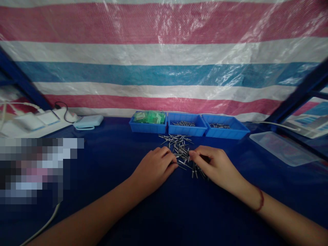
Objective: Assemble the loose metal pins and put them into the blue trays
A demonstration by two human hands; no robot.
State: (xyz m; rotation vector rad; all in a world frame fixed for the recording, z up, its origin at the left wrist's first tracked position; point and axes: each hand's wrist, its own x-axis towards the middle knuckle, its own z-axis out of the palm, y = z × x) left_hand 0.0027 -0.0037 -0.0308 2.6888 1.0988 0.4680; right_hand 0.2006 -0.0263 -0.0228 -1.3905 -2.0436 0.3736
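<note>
A loose pile of small metal pins lies on the dark blue table cloth. My left hand rests at the pile's left edge, palm down, fingers curled together with the tips touching pins. My right hand lies at the pile's right edge, fingertips pinched together over a few pins; whether any pin is gripped is hidden. A red string circles my right wrist.
Three blue trays stand behind the pile: the left one holds green packets, the middle and right hold metal pins. A clear plastic lid lies at right. A pale blue device and a power strip sit at left.
</note>
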